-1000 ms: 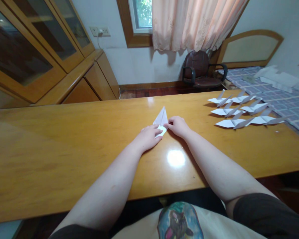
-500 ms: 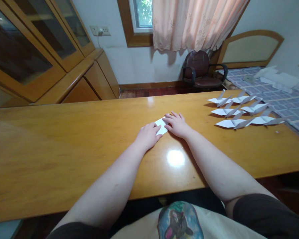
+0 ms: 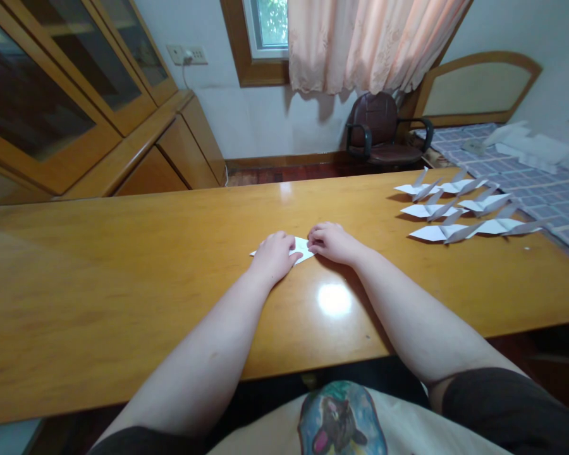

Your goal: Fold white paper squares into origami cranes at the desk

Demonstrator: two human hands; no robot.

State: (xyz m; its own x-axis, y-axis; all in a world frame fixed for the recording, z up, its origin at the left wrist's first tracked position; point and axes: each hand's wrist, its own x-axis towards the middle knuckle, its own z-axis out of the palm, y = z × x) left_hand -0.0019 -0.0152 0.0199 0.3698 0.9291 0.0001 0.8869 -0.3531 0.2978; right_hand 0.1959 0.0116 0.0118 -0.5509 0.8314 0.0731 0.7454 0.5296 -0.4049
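Note:
A small folded white paper [image 3: 303, 247] lies on the wooden table in front of me, one thin pointed end showing on the left. My left hand [image 3: 274, 254] rests over its middle and presses it down, with the fingers bent and the thumb on the paper; it hides part of the folds. At the right end, my right hand [image 3: 332, 242] has its fingers curled and pinched together on the paper's corner. How the layers are folded there cannot be made out.
Several white folded paper cranes [image 3: 437, 233] stand in rows at the right of the table [image 3: 146, 284]. Beyond the far edge are a brown armchair [image 3: 377, 129] and a bed [image 3: 550, 189] with a checked cover. A glass-door cabinet [image 3: 137, 120] stands at the left.
The paper has turned and its pointed left end now shows past my left hand. My right hand's fingers, spread out before, have curled in at the paper's right corner.

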